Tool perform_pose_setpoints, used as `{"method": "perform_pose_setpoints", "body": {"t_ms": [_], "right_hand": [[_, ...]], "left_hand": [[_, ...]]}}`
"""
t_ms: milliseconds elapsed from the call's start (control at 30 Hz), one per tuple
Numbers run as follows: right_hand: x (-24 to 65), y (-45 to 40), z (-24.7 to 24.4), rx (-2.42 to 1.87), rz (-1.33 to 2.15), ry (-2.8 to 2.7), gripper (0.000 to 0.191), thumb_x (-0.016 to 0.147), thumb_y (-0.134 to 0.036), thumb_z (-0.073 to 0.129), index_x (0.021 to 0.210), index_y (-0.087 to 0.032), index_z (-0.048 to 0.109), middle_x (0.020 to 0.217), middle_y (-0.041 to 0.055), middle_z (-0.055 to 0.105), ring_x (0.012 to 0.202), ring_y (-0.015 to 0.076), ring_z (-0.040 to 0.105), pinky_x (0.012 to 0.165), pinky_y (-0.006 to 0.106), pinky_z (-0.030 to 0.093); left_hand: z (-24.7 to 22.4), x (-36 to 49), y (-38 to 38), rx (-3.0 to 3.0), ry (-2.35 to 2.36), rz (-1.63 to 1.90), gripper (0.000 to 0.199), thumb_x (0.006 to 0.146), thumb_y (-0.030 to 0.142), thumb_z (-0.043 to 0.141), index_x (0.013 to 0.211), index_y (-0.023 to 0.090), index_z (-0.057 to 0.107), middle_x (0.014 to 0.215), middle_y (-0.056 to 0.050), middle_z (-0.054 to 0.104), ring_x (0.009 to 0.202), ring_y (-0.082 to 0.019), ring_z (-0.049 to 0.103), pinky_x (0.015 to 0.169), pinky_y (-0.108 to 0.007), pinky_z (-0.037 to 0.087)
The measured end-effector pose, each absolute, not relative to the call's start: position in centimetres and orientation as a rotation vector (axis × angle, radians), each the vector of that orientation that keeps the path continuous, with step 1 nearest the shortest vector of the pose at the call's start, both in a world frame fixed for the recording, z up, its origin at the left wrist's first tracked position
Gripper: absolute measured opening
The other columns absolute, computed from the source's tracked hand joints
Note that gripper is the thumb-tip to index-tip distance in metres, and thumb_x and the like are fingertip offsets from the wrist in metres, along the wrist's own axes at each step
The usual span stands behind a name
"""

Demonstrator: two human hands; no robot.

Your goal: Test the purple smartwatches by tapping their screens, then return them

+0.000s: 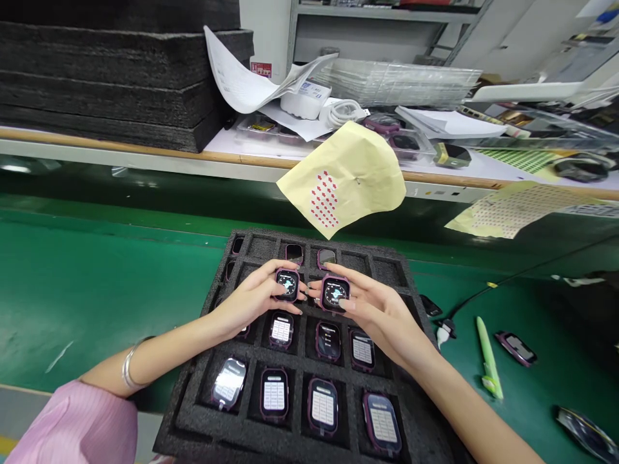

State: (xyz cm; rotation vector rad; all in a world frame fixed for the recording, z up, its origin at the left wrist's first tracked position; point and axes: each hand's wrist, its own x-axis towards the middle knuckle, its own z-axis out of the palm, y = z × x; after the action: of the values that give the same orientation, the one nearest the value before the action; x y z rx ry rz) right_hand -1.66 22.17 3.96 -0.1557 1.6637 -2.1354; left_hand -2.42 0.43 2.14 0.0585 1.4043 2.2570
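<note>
My left hand (265, 289) is closed on a purple smartwatch (287, 285) with a lit dial, its thumb on the screen. A second purple smartwatch (335, 293), also showing a dial, is gripped by my right hand (372, 299), with the thumb at the screen's lower right. Both watches are held side by side above a black foam tray (294, 441). In the tray's compartments lie several more watches, such as a watch with a white grid on screen (275, 393) and a watch with a dark list screen (328, 340). Two dark-screened watches lie behind my hands.
A shelf edge (232, 164) runs across behind the tray, with a yellow sticker sheet (358, 174) hanging from it. Black foam stacks (97, 84) stand at left. Right of the tray lie a green pen (488, 354), a loose watch (516, 348) and a cable (483, 293).
</note>
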Motion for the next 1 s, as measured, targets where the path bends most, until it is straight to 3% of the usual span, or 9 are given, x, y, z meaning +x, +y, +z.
{"method": "perform_pose_setpoints", "body": {"t_ms": [700,1000], "right_hand": [[-1.39,22.2,3.11,-0.237,-2.064,1.877,0.044,0.084,-0.029,0.069,0.127,-0.021,0.057,0.113,0.0094,0.07,0.102,0.0265,0.067,0.1,0.047,0.047],[-1.34,22.78,3.9,-0.273,-2.155,1.705,0.04,0.089,-0.033,0.062,0.127,-0.023,0.058,0.115,0.01,0.069,0.108,0.0295,0.064,0.099,0.049,0.046]], "left_hand": [[1.72,-1.81,0.78,0.25,1.457,2.264,0.034,0.076,0.008,0.053,0.108,0.019,0.056,0.098,-0.005,0.062,0.092,-0.019,0.061,0.076,-0.037,0.059],[2.11,-1.92,0.87,0.308,1.523,2.239,0.025,0.084,0.021,0.063,0.108,0.016,0.055,0.09,-0.006,0.063,0.084,-0.018,0.063,0.067,-0.033,0.061]]}}
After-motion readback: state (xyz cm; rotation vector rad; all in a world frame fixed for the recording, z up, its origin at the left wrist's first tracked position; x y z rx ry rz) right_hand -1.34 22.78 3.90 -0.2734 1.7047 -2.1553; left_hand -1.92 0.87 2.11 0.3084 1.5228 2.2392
